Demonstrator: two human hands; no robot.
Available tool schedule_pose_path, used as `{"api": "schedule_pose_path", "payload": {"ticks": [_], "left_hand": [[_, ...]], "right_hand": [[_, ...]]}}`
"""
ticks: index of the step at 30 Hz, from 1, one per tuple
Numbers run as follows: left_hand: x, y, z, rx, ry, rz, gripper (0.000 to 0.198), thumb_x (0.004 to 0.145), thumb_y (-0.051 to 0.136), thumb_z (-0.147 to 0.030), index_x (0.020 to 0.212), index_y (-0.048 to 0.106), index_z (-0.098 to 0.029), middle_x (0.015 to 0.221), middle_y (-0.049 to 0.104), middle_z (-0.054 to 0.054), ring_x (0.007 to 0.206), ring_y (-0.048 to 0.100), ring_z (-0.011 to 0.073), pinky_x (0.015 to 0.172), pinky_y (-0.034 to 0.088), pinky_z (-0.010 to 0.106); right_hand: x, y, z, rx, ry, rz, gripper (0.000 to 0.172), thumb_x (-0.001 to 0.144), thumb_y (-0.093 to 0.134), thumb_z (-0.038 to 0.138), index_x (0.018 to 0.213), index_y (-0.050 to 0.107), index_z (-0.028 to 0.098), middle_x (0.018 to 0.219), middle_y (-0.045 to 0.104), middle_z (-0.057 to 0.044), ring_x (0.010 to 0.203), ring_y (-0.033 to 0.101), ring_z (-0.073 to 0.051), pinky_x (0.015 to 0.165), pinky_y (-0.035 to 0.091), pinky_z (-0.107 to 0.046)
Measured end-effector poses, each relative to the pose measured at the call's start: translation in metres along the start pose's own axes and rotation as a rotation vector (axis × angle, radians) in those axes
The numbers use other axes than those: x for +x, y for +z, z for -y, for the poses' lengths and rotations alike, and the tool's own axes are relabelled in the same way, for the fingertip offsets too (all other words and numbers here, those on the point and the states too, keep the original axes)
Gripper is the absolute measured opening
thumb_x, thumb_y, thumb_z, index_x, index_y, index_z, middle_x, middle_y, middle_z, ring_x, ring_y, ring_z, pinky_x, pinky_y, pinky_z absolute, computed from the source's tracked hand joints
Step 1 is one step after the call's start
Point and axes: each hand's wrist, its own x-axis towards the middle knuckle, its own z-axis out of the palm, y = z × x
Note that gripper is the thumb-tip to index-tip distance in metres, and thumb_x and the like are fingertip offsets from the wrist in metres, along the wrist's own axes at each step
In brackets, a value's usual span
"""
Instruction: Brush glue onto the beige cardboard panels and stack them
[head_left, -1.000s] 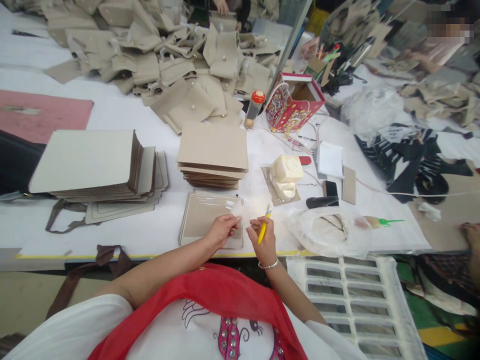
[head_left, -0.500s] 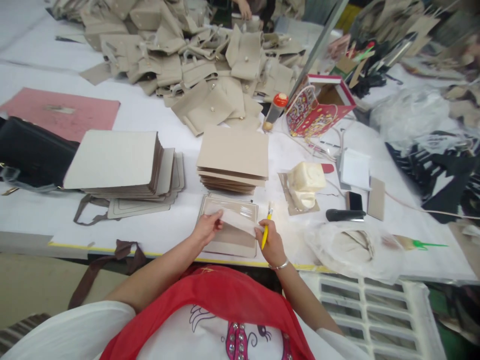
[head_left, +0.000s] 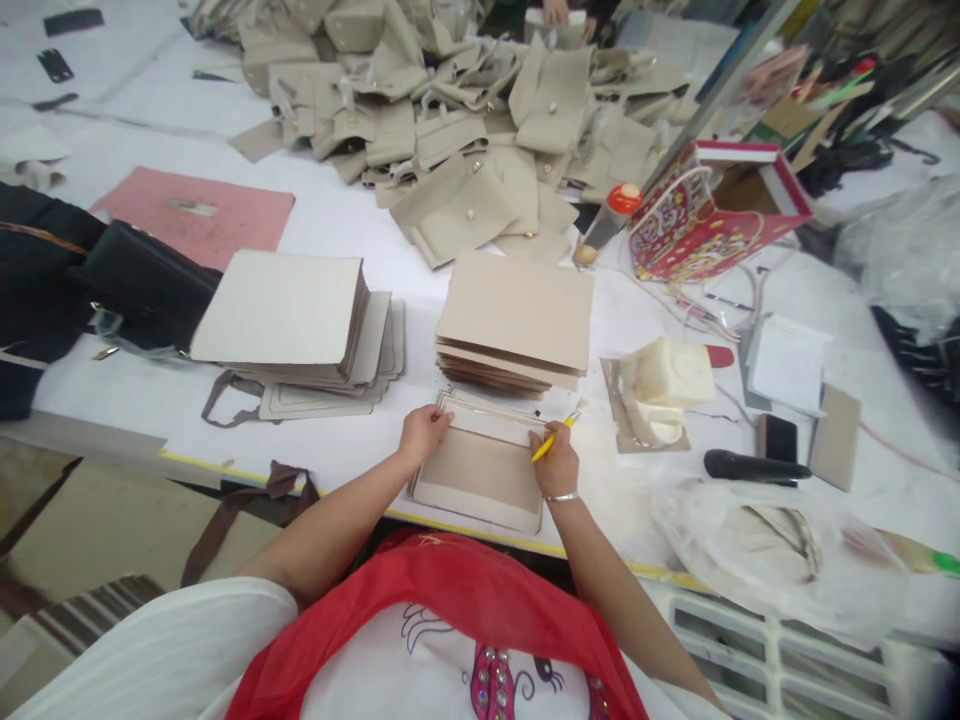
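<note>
A beige panel [head_left: 480,475] with a stitched-looking outline lies in front of me, on what looks like a thin stack. Along its far edge runs a whitish translucent strip [head_left: 491,422]. My left hand [head_left: 424,432] pinches the strip's left end at the panel's far left corner. At the opposite end, my right hand [head_left: 556,462] has its fingertips on the strip and also grips a small yellow-handled brush [head_left: 553,440], bristles pointing away to the right. Just beyond is a stack of beige sheets [head_left: 517,305].
Grey boards [head_left: 281,305] are stacked at left, near a black bag [head_left: 146,290]. A cream block-shaped container [head_left: 667,372] sits on cardboard at right, with a phone [head_left: 777,437] and plastic bag [head_left: 780,555] beyond. Beige bag pieces [head_left: 450,120] are heaped at the back beside a red paper bag [head_left: 712,215].
The strip, earlier held slanting above the panel, now lies flat along its far edge. Both hands have come down to its ends. The whole view has shifted left.
</note>
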Motion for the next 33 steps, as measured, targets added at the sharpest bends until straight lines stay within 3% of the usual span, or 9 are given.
{"api": "schedule_pose_path", "payload": {"ticks": [7, 19, 25, 30, 33], "left_hand": [[0.010, 0.005, 0.000, 0.119, 0.047, -0.102, 0.029, 0.072, 0.054, -0.042, 0.055, 0.054, -0.018, 0.051, 0.051, -0.002, 0.052, 0.045, 0.0114, 0.053, 0.030, 0.022], [0.013, 0.008, 0.000, 0.185, 0.037, -0.081, 0.032, 0.071, 0.054, -0.046, 0.056, 0.055, -0.018, 0.053, 0.054, -0.002, 0.054, 0.047, 0.0126, 0.055, 0.032, 0.024], [0.013, 0.009, -0.001, 0.238, 0.056, -0.064, 0.032, 0.072, 0.053, -0.047, 0.057, 0.053, -0.019, 0.056, 0.055, -0.001, 0.056, 0.049, 0.0136, 0.056, 0.033, 0.024], [0.003, 0.002, 0.000, 0.330, 0.100, -0.187, 0.034, 0.072, 0.054, -0.053, 0.077, 0.053, -0.019, 0.061, 0.053, -0.002, 0.057, 0.049, 0.0144, 0.055, 0.034, 0.024], [-0.007, -0.002, 0.003, 0.425, 0.289, -0.233, 0.036, 0.079, 0.049, -0.050, 0.094, 0.052, -0.017, 0.076, 0.058, 0.003, 0.070, 0.054, 0.0174, 0.062, 0.039, 0.027]], "right_hand": [[0.006, 0.010, -0.002, -0.051, 0.000, -0.018, 0.032, 0.082, 0.042, 0.040, 0.103, 0.046, 0.017, 0.074, 0.058, -0.002, 0.058, 0.053, -0.014, 0.053, 0.036, -0.023], [0.007, 0.015, -0.008, -0.092, 0.039, 0.002, 0.030, 0.081, 0.043, 0.036, 0.104, 0.045, 0.017, 0.071, 0.058, -0.001, 0.058, 0.052, -0.014, 0.054, 0.036, -0.024], [0.008, 0.014, -0.006, -0.075, 0.042, -0.039, 0.032, 0.079, 0.047, 0.035, 0.106, 0.044, 0.018, 0.081, 0.059, -0.004, 0.065, 0.054, -0.016, 0.058, 0.040, -0.026], [0.006, -0.005, -0.017, -0.056, 0.077, -0.210, 0.037, 0.079, 0.047, 0.037, 0.110, 0.042, 0.016, 0.081, 0.057, -0.004, 0.067, 0.054, -0.017, 0.059, 0.043, -0.028], [-0.003, -0.015, -0.024, -0.038, -0.034, -0.259, 0.030, 0.083, 0.043, 0.032, 0.108, 0.044, 0.016, 0.083, 0.057, -0.006, 0.071, 0.054, -0.017, 0.067, 0.045, -0.031]]}}
